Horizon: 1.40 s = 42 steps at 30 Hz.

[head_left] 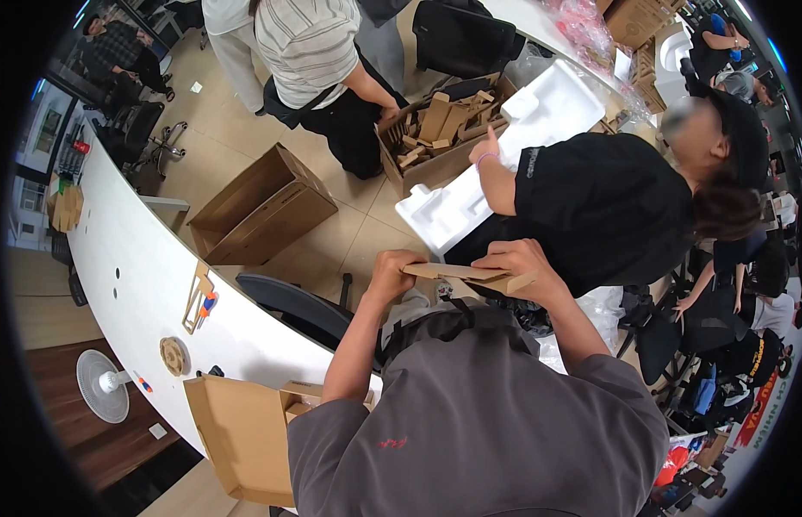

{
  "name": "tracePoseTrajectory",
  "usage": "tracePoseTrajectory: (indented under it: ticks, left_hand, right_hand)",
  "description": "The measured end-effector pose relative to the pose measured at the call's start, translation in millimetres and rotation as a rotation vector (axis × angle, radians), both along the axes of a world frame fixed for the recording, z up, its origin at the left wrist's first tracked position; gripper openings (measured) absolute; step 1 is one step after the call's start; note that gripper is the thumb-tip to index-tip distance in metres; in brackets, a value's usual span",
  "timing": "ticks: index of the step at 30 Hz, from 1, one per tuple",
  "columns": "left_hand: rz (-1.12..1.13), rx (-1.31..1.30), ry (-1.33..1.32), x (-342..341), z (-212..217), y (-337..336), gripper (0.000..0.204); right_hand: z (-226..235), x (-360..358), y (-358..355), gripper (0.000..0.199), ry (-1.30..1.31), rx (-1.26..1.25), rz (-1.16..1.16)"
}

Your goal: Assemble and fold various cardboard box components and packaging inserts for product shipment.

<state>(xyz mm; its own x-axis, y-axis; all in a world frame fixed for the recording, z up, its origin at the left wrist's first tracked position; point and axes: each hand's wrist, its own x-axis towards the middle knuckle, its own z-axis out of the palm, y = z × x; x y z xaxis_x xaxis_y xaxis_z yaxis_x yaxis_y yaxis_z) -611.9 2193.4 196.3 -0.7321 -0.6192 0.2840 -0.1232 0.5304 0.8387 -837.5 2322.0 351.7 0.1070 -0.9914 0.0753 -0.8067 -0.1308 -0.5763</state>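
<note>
Head view: the left hand (391, 269) and right hand (523, 263) each pinch an end of a flat cardboard piece (470, 277) held at chest height — probably light, stiff, creasable — best gripped by its edges.

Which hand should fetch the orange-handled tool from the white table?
Left, probably. The orange-handled tool lies on the white table at the person's left; the left hand only pinches the end of the cardboard strips, while the right hand wraps them.
</note>
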Motion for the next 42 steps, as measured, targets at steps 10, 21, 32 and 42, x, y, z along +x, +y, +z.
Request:
tracePoseTrajectory:
  ticks: [10, 21, 32, 42]
  left_hand:
    - [0.128, -0.024, 0.008, 33.8, 2.4, 3.9, 0.022]
    - [0.257, -0.061, -0.048, 64.0, 24.4, 13.4, 0.02]
    - [0.323, -0.135, -0.003, 91.8, 27.6, 29.4, 0.023]
    - [0.326, -0.21, 0.074, 99.2, 31.7, 40.6, 0.023]
  right_hand:
    - [-17.4, 16.4, -25.9, 0.041, -0.322, -0.007, 0.227]
    - [-22.8, 33.6, -30.8, 0.04, -0.476, -0.088, 0.296]
    - [-11.9, 60.4, -20.0, 0.039, -0.389, -0.123, 0.322]
    - [11.0, 79.9, -1.3, 0.038, -0.312, -0.149, 0.255]
